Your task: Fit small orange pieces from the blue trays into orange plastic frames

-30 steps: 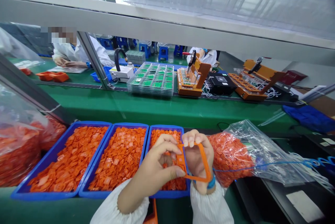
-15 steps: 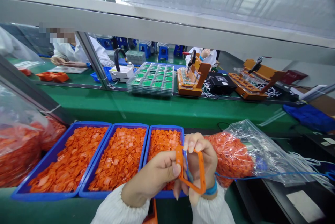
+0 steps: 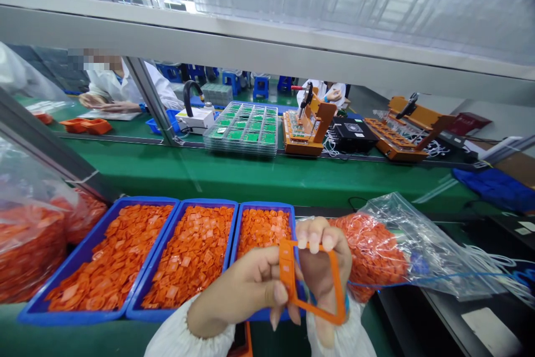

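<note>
An orange plastic frame [image 3: 287,273], a rounded rectangle with a large opening, is held up between both hands. My left hand [image 3: 251,284] grips its wider left bar, thumb in front and fingers behind. My right hand [image 3: 328,251] closes over the top edge with its fingertips; its palm shows through the opening. Behind the hands stand three blue trays filled with small orange plastic pieces: a left tray [image 3: 31,308], a middle tray [image 3: 134,308] and a right tray [image 3: 246,204], the last partly hidden by my left hand. Below my left wrist, part of another orange item [image 3: 246,340] shows.
Bags of orange parts lie at the right [image 3: 370,251] and far left [image 3: 29,251]. Across the green bench are a clear tray of green circuit boards [image 3: 242,131], orange clamp fixtures [image 3: 305,128] and a seated co-worker [image 3: 125,87]. A grey shelf beam [image 3: 251,50] crosses above.
The frame has turned so its face shows more fully, and it sits slightly lower. Both hands have kept hold of it. The right hand has shifted a little right and down.
</note>
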A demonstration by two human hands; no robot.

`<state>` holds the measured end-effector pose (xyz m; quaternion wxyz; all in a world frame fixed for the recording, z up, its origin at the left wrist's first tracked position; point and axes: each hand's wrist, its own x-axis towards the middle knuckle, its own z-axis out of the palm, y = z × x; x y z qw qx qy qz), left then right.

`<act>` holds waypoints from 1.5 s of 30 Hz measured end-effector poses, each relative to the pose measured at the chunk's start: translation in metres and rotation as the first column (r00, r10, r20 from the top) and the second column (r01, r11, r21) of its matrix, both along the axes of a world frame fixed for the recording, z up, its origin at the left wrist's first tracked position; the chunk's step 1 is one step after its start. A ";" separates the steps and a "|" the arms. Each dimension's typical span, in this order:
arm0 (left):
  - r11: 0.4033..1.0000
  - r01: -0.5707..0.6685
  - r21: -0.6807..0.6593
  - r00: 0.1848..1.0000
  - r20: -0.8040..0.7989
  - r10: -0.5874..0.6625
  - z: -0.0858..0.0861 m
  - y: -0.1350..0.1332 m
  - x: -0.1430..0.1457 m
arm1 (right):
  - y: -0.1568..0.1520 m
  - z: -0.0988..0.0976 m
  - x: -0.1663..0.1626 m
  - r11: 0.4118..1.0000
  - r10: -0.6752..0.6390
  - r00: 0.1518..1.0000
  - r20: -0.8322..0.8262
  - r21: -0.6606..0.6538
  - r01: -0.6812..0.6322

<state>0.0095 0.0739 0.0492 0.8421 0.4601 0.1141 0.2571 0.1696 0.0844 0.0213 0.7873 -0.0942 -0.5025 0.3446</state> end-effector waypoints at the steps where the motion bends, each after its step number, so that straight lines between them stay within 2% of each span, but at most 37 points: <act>1: 1.000 -0.006 -0.013 1.000 -0.009 0.006 0.003 -0.001 -0.003 | 0.001 -0.003 -0.003 1.000 0.016 0.997 -0.075 -0.014 -0.017; 3: 0.999 -0.035 -0.016 0.999 -0.026 0.034 0.008 -0.003 -0.007 | 0.002 -0.007 -0.011 0.996 0.024 0.978 -0.205 -0.079 -0.041; 5: 0.998 -0.059 -0.002 0.998 -0.019 0.059 0.012 -0.005 -0.009 | 0.002 -0.007 -0.019 0.984 0.005 0.970 -0.243 -0.169 -0.048; 7: 0.997 -0.079 0.002 0.997 -0.011 0.079 0.015 -0.007 -0.009 | 0.001 -0.005 -0.025 0.971 -0.007 0.978 -0.208 -0.234 -0.042; 12: 0.992 -0.130 0.006 0.991 -0.012 0.130 0.014 -0.013 -0.003 | -0.002 0.004 -0.028 0.957 -0.025 0.986 -0.162 -0.289 -0.024; 21: 0.992 -0.125 0.010 0.992 -0.001 0.125 0.012 -0.013 -0.002 | 0.001 0.011 -0.032 0.919 -0.069 0.996 -0.048 -0.392 0.044; 31: 0.994 -0.102 0.040 0.995 -0.013 0.102 0.013 -0.011 -0.003 | 0.006 0.003 -0.029 0.908 -0.145 0.984 0.106 -0.380 0.175; 37: 0.995 -0.093 0.043 0.996 -0.011 0.094 0.014 -0.011 -0.003 | 0.006 -0.009 -0.026 0.920 -0.205 0.974 0.099 -0.320 0.226; 45: 0.993 -0.095 0.068 0.994 -0.040 0.098 0.013 -0.009 -0.002 | 0.007 -0.014 -0.026 0.919 -0.224 0.970 0.093 -0.312 0.242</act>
